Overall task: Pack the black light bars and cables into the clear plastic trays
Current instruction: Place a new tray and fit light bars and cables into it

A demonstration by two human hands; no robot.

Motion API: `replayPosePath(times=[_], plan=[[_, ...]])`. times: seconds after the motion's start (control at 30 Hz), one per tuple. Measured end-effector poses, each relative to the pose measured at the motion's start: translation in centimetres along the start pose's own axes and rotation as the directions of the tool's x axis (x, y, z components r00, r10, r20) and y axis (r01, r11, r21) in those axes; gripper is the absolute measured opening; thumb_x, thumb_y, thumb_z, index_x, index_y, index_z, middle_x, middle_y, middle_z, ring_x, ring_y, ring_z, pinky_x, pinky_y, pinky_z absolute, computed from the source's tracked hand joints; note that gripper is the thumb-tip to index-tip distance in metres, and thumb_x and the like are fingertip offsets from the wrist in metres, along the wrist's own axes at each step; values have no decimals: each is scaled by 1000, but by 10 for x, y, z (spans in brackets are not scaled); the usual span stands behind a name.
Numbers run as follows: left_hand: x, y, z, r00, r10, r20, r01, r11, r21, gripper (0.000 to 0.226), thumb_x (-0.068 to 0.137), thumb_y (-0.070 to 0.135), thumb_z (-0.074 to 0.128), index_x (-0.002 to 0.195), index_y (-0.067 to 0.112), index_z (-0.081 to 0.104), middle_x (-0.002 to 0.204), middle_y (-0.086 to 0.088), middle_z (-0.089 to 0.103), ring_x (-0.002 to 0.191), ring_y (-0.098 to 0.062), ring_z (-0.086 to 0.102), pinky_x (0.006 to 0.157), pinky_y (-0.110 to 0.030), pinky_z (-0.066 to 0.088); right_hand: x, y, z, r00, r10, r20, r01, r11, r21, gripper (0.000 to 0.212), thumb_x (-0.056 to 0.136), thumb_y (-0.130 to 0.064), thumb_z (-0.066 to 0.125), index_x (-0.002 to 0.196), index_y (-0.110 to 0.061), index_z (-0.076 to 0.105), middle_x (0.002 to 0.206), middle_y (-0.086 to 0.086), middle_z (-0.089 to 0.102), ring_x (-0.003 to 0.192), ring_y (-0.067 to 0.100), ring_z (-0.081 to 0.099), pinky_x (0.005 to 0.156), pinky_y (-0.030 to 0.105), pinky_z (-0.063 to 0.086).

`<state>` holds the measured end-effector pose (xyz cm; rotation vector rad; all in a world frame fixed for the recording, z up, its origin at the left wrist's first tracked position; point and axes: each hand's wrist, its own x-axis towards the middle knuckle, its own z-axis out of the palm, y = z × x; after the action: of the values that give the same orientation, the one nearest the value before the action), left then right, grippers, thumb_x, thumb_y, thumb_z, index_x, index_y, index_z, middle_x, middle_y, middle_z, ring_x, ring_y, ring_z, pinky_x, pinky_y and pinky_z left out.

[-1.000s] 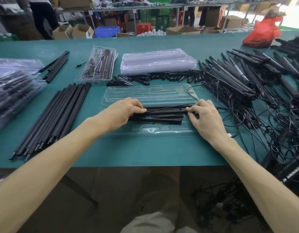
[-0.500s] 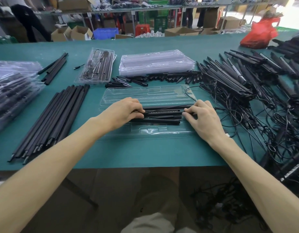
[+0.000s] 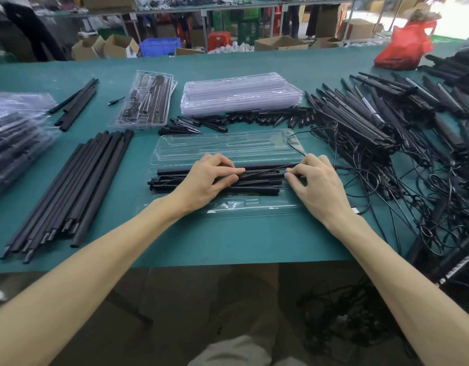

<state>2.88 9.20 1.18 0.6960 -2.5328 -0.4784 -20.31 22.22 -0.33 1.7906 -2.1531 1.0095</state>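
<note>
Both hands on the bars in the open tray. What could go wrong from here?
1. The thin cable lies across the bars between the left hand and right hand; pressing may pinch it.
2. It runs toward the cable tangle on the right, so tugging could drag neighbours.

light bars (image 3: 257,191) partly under left hand (image 3: 207,180), cable pile (image 3: 426,207) cropped right

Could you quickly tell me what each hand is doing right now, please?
Left hand: grips the bars in the tray.
Right hand: pinches the bars' right end.
</note>
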Motion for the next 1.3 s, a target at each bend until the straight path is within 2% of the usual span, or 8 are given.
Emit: replayPosePath(times=[0.2, 0.47, 0.57, 0.63, 0.77, 0.83, 1.0, 1.3], plan=[[1, -4, 3, 999, -31, -25, 30, 999, -39, 27, 100, 25, 60, 124, 22, 72, 111, 1, 57, 110, -20, 43, 104, -31, 34, 0, -2, 0, 999, -30, -15, 29, 999, -36, 22, 98, -22, 65, 94, -2, 75, 88, 4, 60, 93, 25, 48, 86, 40, 45], [2, -7, 12, 998, -58, 0, 58, 993, 107, 31, 104, 42, 46, 126, 30, 64, 110, 10, 52, 108, -11, 34, 103, -38, 35, -3, -2, -2, 999, -51, -15, 50, 996, -69, 21, 99, -20, 62, 93, -2, 72, 92, 7, 61, 94, 28, 51, 86, 42, 46], [3, -8, 13, 997, -75, 24, 71, 986, 153, 33, 104, 43, 41, 128, 32, 59, 113, 11, 48, 106, -9, 30, 103, -37, 33, -4, -3, -4, 998, -60, -18, 59, 996, -66, 20, 98, -20, 62, 109, -4, 69, 104, 9, 63, 102, 28, 53, 90, 43, 47], [4, -8, 13, 996, -86, 32, 79, 981, 179, 33, 104, 43, 39, 129, 31, 58, 114, 11, 47, 107, -10, 30, 103, -37, 33, -4, -3, -5, 998, -64, -18, 63, 997, -55, 32, 99, -20, 62, 127, -5, 62, 118, 10, 61, 111, 29, 53, 96, 43, 46], [3, -6, 13, 995, -80, 52, 66, 971, 231, 34, 105, 41, 36, 132, 29, 55, 118, 6, 49, 110, -14, 33, 103, -36, 33, 2, -1, -5, 987, -81, 141, 92, 993, -74, 44, 102, -24, 57, 145, -16, 52, 145, 3, 54, 136, 25, 44, 112, 43, 35], [3, -6, 13, 995, -83, 62, 66, 968, 243, 34, 106, 40, 35, 132, 28, 54, 119, 6, 49, 110, -12, 32, 103, -36, 32, 5, 1, -4, 980, -83, 183, 100, 991, -84, 37, 103, -26, 55, 137, -15, 61, 139, 2, 60, 133, 25, 48, 113, 42, 32], [3, -5, 13, 995, -83, 63, 64, 964, 258, 34, 106, 39, 35, 132, 24, 52, 123, 4, 50, 114, -15, 34, 105, -35, 31, 3, 1, -5, 995, -90, 50, 95, 990, -103, 10, 98, -15, 63, 101, -9, 70, 102, 5, 65, 100, 28, 55, 95, 40, 41], [4, -11, 16, 995, -94, 45, 79, 959, 271, 35, 105, 43, 32, 131, 29, 51, 119, 8, 46, 109, -10, 30, 98, -31, 27, 10, -1, -17, 989, -148, -2, 145, 972, -184, 6, 93, -9, 69, 89, -6, 67, 87, 6, 65, 86, 28, 56, 89, 36, 40]])
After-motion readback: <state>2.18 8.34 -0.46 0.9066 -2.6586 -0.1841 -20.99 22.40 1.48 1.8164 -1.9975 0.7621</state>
